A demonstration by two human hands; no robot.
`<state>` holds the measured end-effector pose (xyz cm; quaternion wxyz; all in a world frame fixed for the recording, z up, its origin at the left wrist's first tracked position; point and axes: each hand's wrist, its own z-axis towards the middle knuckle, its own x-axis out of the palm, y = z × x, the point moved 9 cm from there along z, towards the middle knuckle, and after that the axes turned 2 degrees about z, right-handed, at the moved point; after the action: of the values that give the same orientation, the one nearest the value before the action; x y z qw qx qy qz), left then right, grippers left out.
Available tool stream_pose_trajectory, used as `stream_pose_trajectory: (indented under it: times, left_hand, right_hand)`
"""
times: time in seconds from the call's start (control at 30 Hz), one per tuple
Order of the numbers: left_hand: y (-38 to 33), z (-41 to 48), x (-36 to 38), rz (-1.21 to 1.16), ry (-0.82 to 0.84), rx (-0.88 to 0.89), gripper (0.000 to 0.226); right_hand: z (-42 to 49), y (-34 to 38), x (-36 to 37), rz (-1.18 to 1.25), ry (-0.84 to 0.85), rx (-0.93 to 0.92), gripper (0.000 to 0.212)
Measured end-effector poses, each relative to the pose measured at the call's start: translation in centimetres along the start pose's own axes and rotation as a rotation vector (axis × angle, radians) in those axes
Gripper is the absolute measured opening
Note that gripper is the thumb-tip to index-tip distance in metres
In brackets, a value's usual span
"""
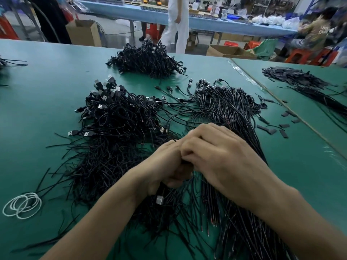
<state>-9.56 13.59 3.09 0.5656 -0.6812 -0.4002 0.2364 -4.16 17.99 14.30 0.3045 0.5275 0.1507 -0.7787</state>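
My left hand [161,169] and my right hand [221,154] meet over the middle of a green table [47,91]. The left hand's fingers curl round a black USB cable whose silver plug [160,200] hangs below the palm. The right hand's fingers curl over the same cable by the left hand's knuckles; what they pinch is hidden. Beneath both hands lies a loose heap of black cables [116,124] with USB plugs. A long sheaf of black wires [234,113] runs under my right forearm.
A separate cable pile [148,61] sits farther back. White rubber bands [22,205] lie at the near left. Black sleeve pieces [281,128] are scattered at the right, with another pile [296,79] on the adjoining table. People and boxes [82,32] stand beyond the table.
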Motion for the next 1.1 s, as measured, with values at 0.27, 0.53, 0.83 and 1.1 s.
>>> stream_pose_trajectory:
  times: [0.27, 0.53, 0.83, 1.1]
  left_hand:
    - [-1.0, -1.0, 2.7, 0.218, 0.358, 0.069, 0.037]
    - [0.0, -1.6, 3.2, 0.348, 0.386, -0.014, 0.035]
    - [0.2, -1.4, 3.0, 0.431, 0.323, -0.043, 0.024]
    - [0.2, -1.4, 2.7, 0.446, 0.299, -0.059, 0.034]
  right_hand:
    - [-0.2, -3.0, 0.9, 0.362, 0.096, 0.276, 0.004]
    - [-1.1, -0.9, 0.3, 0.177, 0.161, 0.147, 0.016]
    - [-0.7, -0.6, 1.6, 0.190, 0.286, 0.122, 0.011]
    - [-0.6, -0.4, 1.7, 0.182, 0.284, 0.076, 0.007]
